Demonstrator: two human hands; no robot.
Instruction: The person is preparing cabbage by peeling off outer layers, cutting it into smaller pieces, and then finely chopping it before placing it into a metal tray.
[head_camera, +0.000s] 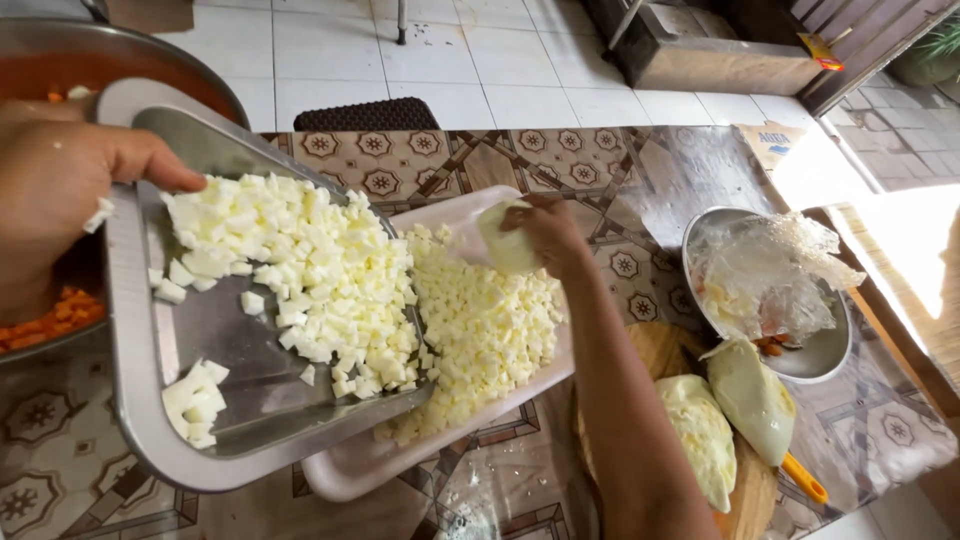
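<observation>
My left hand (55, 185) grips the far rim of a tilted metal tray (215, 425), thumb over its edge. Diced white cubes (300, 265) lie heaped on the tray's lower side, which overlaps a white plastic tray (345, 470). More of the same white cubes (485, 330) fill that white tray. Over its far edge, my right hand (550, 235) is closed on a pale, rounded vegetable piece (503, 240), touching the cubes there.
A big metal bowl (150, 40) with orange diced bits sits at the left. At the right are a metal bowl (830, 355) holding crumpled plastic film, a wooden board (755, 495) with two pale vegetable chunks (700, 430), and an orange-handled tool (805, 480).
</observation>
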